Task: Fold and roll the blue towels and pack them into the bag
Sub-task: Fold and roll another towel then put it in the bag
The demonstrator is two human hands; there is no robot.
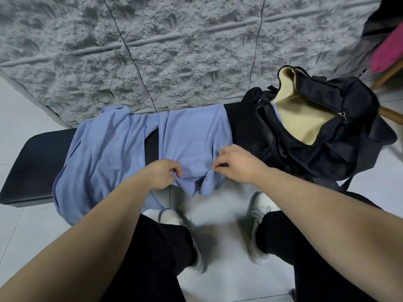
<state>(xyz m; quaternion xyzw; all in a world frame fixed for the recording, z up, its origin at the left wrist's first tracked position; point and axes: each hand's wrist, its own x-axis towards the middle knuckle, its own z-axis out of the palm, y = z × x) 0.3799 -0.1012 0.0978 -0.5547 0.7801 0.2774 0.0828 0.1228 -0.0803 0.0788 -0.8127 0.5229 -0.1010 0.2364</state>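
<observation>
Head view: looks down at a low black bench [37,153] on a pale tiled floor [19,101], with a rough grey wall [152,51] behind it.
Left of bench: a crumpled blue towel [102,158] lies in a heap and hangs over the near edge toward the floor.
Middle of bench: a second blue towel [192,136] lies spread flat, its near edge bunched and drooping off the front of the bench.
Left hand [162,174]: fingers curled, pinching the near edge of the spread towel at its left side.
Right hand [235,163]: fingers curled together, thumb and fingertips pinching the same edge just to the right; a short ridge of cloth is gathered between the two hands.
Right of bench: a black bag [327,144] stands unzipped, its tan lining [298,118] showing; it sits just beside the spread towel's right edge.
Bottom: black trousers [157,247] and white shoes [260,211] on the floor.
Far right: a pink cloth [388,49] over a wooden frame, blurred.
</observation>
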